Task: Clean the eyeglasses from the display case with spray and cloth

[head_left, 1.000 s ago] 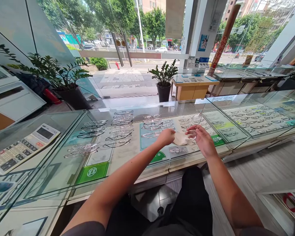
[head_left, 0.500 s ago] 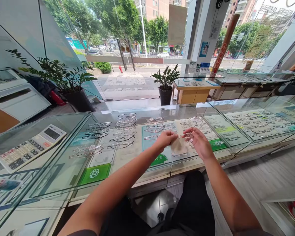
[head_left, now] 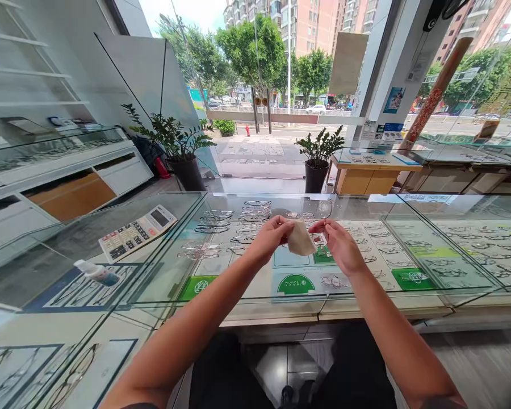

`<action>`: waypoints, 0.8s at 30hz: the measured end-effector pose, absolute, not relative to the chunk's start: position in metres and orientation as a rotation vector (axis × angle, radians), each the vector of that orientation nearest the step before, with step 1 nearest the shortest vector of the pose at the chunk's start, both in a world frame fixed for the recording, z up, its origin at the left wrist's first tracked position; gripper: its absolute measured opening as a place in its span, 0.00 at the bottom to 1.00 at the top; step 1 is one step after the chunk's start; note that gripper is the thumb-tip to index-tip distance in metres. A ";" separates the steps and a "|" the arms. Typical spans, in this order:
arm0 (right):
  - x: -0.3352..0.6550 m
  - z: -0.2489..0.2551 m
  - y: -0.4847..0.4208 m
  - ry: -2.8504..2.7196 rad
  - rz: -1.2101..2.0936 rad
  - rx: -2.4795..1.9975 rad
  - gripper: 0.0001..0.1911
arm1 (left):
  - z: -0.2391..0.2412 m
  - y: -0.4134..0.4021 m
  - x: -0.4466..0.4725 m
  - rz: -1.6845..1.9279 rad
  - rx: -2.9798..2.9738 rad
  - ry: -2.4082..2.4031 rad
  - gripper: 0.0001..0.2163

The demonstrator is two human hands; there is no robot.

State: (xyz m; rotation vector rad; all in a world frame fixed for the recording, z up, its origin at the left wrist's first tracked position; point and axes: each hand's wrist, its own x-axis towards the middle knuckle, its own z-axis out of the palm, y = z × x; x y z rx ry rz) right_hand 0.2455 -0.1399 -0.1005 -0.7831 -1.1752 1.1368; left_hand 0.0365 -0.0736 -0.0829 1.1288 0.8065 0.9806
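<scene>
Both my hands are raised over a glass display counter (head_left: 366, 295). My left hand (head_left: 271, 237) pinches a small beige cloth (head_left: 300, 241) by its upper corner, fingers closed. My right hand (head_left: 338, 244) is closed on a thin-framed pair of glasses (head_left: 322, 218); one clear lens shows above my fingers and the cloth hangs against the frame. Inside the counter, under the glass, lie rows of several glasses frames (head_left: 238, 224) on green and pale mats.
A white calculator (head_left: 137, 232) and a small spray bottle (head_left: 97, 274) lie on the glass to the left. Potted plants (head_left: 319, 156) stand by the window beyond. More glass counters (head_left: 472, 244) run to the right. Shelving is on the left wall.
The view has swung left and up. My hands have lifted the cloth and glasses higher and drawn closer together, with the cloth hanging between them.
</scene>
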 end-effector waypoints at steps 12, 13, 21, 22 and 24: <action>0.184 -0.082 -0.048 -1.348 1.001 -0.689 0.18 | -0.069 -0.029 -0.001 1.202 1.211 0.708 0.28; 0.183 -0.084 -0.043 -1.346 1.000 -0.682 0.18 | -0.071 -0.025 -0.001 1.204 1.213 0.692 0.28; 0.184 -0.112 -0.021 -1.302 1.003 -0.731 0.17 | -0.106 -0.003 0.010 1.302 1.251 0.597 0.26; 0.184 -0.115 -0.020 -1.310 0.993 -0.744 0.18 | -0.111 -0.002 0.011 1.306 1.252 0.580 0.26; 0.185 -0.121 -0.021 -1.327 0.972 -0.763 0.17 | -0.118 -0.002 0.010 1.303 1.266 0.553 0.25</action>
